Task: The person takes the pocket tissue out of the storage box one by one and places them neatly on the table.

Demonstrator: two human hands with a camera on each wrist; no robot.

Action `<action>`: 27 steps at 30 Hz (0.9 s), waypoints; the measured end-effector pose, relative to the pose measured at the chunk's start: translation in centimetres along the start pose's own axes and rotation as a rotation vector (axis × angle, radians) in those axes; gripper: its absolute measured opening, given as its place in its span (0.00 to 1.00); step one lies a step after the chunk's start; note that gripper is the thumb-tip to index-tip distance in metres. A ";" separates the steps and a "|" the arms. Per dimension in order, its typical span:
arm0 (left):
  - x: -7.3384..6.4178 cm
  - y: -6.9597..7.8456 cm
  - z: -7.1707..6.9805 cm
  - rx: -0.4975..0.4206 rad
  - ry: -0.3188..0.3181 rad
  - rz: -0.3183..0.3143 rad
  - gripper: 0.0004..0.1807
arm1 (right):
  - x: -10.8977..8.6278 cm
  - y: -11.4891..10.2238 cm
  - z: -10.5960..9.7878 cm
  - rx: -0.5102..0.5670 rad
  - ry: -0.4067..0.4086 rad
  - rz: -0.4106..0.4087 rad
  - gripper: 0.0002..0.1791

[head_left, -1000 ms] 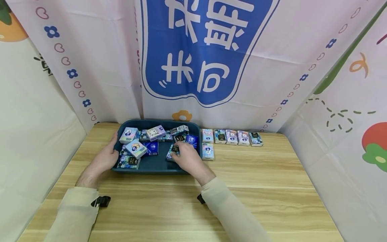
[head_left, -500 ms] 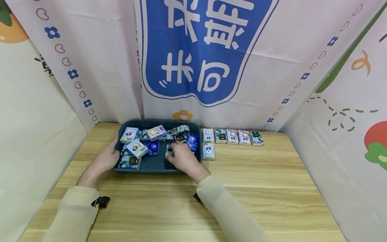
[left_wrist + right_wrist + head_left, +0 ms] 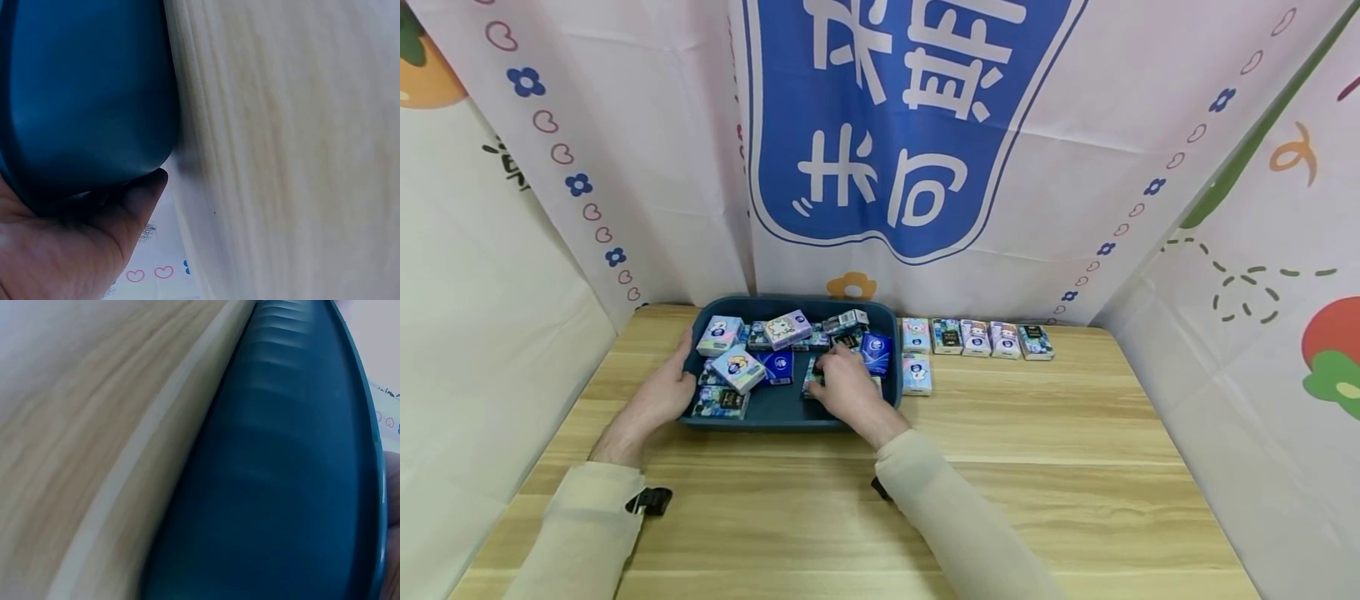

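Note:
A dark teal tray (image 3: 775, 412) holds a jumble of small pocket tissue packs. My left hand (image 3: 662, 385) holds the tray's left end; in the left wrist view that hand (image 3: 69, 250) lies against the outer wall close below the rim. Inside the tray, my right hand (image 3: 850, 387) reaches over the front rim with bent fingers and holds a dark floral tissue pack (image 3: 810, 377), mostly hidden under it. The right wrist view shows the tray's outer front wall (image 3: 269, 487), with only a sliver of the hand at the right edge.
Right of the tray, a row of tissue packs (image 3: 974, 339) stands along the table's back edge. One light blue pack (image 3: 916, 374) sits in front of the row's left end. Printed cloth (image 3: 1060, 208) hangs behind the wooden table (image 3: 1037, 467).
My right hand has shifted left inside the tray, and the dark floral tissue pack has moved left with it. The left hand and the tray have stayed in place.

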State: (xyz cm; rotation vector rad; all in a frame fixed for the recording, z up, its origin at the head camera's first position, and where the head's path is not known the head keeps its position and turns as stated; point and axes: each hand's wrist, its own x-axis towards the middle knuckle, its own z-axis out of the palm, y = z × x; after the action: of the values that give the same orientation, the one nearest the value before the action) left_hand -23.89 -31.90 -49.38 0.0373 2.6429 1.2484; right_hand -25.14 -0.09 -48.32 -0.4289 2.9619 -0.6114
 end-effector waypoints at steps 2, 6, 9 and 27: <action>0.0 0.0 0.0 -0.001 0.001 0.000 0.44 | 0.0 -0.3 0.1 -0.009 0.003 0.015 0.22; 0.0 0.1 -0.1 -0.002 -0.001 -0.009 0.44 | -0.1 -0.9 0.3 -0.059 0.012 0.030 0.27; -0.1 0.2 -0.1 0.002 -0.001 -0.016 0.44 | 0.0 -1.3 0.5 -0.092 0.019 0.042 0.34; 0.0 0.1 -0.1 0.020 -0.003 -0.038 0.44 | 0.5 -1.5 0.6 -0.037 -0.018 0.100 0.40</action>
State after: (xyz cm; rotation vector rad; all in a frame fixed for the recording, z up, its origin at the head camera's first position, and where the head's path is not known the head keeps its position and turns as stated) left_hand -23.88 -31.98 -49.25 -0.0078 2.6408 1.2091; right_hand -25.17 -1.76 -48.33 -0.2855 2.9599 -0.5398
